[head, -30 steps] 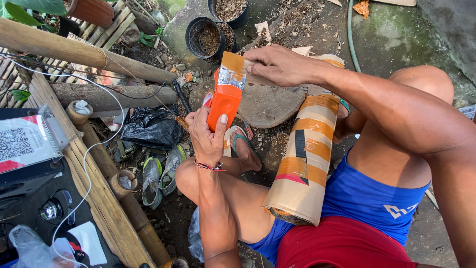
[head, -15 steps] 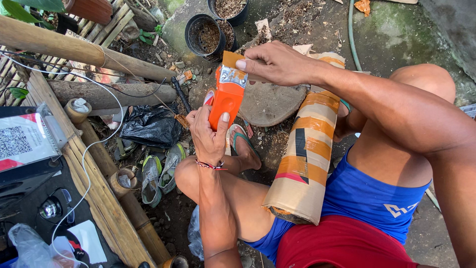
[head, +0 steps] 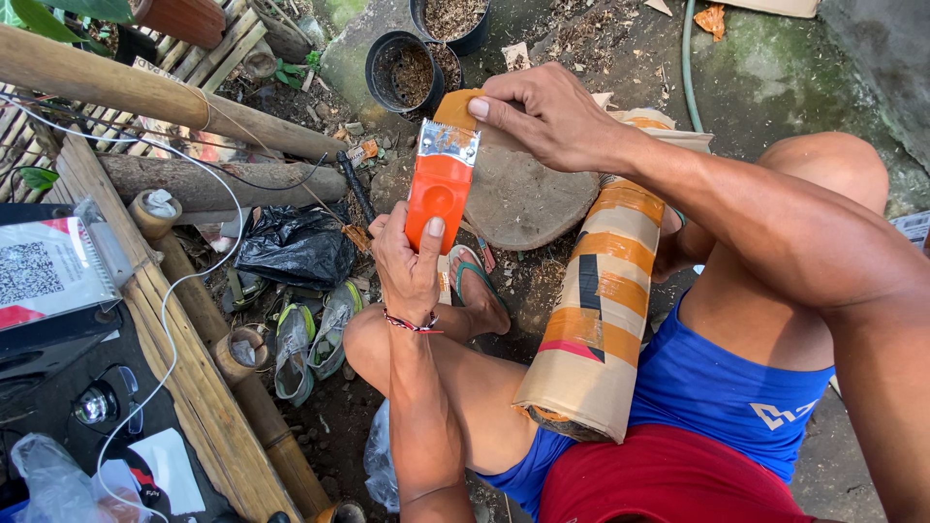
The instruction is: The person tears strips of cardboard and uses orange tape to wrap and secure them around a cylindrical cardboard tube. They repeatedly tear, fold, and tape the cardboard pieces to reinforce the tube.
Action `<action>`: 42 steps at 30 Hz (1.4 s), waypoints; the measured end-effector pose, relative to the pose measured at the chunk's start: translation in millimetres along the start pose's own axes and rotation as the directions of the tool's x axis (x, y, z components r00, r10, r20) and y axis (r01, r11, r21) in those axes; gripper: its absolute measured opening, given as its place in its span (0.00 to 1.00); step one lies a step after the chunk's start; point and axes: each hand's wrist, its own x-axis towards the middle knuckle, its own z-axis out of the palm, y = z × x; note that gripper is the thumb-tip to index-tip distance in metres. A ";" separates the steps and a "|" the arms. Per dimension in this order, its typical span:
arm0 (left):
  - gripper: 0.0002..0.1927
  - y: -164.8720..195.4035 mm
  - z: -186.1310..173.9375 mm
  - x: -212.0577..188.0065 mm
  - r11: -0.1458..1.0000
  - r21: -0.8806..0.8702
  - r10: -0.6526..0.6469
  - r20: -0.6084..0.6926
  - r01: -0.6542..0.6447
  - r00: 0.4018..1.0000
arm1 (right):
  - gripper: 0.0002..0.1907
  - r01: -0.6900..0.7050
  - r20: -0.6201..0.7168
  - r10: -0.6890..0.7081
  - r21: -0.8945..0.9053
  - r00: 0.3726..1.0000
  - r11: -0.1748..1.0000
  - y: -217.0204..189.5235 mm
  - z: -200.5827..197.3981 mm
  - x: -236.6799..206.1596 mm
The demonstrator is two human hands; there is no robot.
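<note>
Cardboard tube (head: 593, 308), wrapped with bands of orange tape, lies nearest, leaning across the person's lap between the thighs, one open end toward the body. So both hands are free to work above it.

Just beyond, the left hand (head: 405, 263) is wrapped around the lower part of an orange tape dispenser (head: 441, 186). The fingers are curled behind it and the thumb is pressed flat on its front face. I think this grip keeps the dispenser upright and steady. The dispenser is held in the air in front of the knees, over the sandal (head: 477, 287) on the foot, and its toothed metal blade (head: 449, 142) points away from the body.

The right hand (head: 542, 114) comes from above. Its thumb and bent fingers are closed together at the top of the dispenser, just behind the blade, where a brown roll of tape (head: 457, 107) shows. It seems to pinch the tape end, but the contact itself is hidden.

Further out, a flat round stone (head: 528, 199) rests on the dirt. To the left are a black plastic bag (head: 295, 245) and bamboo poles (head: 155, 97). Farthest away stand black pots (head: 405, 73) with dry soil, and a green hose (head: 688, 58).
</note>
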 end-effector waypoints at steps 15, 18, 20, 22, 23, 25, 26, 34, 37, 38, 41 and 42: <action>0.22 -4.3 -17.8 -2.5 0.997 0.056 -0.049 0.038 0.047 0.998 | 0.24 0.048 -0.171 -0.071 -0.136 0.983 0.990 9.2 -40.7 18.0; 0.21 -2.0 -8.5 3.1 0.994 0.064 -0.091 0.043 0.088 0.995 | 0.23 0.205 -0.133 -0.283 -0.419 0.950 0.885 -0.1 -39.4 13.0; 0.21 -1.8 -1.4 7.1 0.991 0.084 -0.102 0.014 0.101 0.995 | 0.17 0.277 -0.093 -0.364 -0.485 0.927 0.830 -9.5 -27.8 12.8; 0.21 -4.5 8.0 9.3 0.963 0.029 -0.268 0.010 0.268 0.963 | 0.14 0.384 0.001 -0.484 -0.611 0.875 0.693 -22.6 -15.9 10.4; 0.21 -8.5 14.0 11.1 0.938 -0.001 -0.346 0.013 0.346 0.938 | 0.12 0.430 0.052 -0.536 -0.666 0.842 0.610 -29.8 -11.9 10.3; 0.20 -20.2 32.4 12.8 0.901 -0.173 -0.406 -0.009 0.398 0.914 | 0.09 0.463 0.130 -0.557 -0.722 0.821 0.514 -44.2 -7.8 12.0; 0.20 -29.7 42.6 14.1 0.873 -0.257 -0.433 -0.015 0.415 0.901 | 0.08 0.476 0.167 -0.563 -0.748 0.810 0.462 -52.2 -6.4 10.8; 0.20 -122.9 152.5 17.3 0.920 0.183 -0.320 -0.154 0.345 0.935 | 0.07 0.381 -0.046 -0.458 -0.485 0.888 0.787 -51.0 -23.5 13.5; 0.21 -129.9 182.5 13.7 0.856 0.392 -0.361 -0.017 0.338 0.933 | 0.10 0.248 -0.088 -0.304 -0.390 0.949 0.887 -27.4 -35.3 21.8; 0.21 -128.0 186.3 5.6 0.795 0.467 -0.456 0.037 0.387 0.889 | 0.10 0.224 -0.072 -0.266 -0.355 0.961 0.908 -23.4 -32.1 19.6; 0.28 -123.1 182.8 13.3 0.844 0.485 -0.388 0.258 0.229 0.885 | 0.11 0.191 -0.057 -0.218 -0.308 0.974 0.932 -13.3 -31.4 22.3; 0.26 -118.2 179.4 21.3 0.836 0.476 -0.415 0.223 0.273 0.882 | 0.13 0.211 -0.033 -0.236 -0.345 0.971 0.914 -11.6 -34.0 22.6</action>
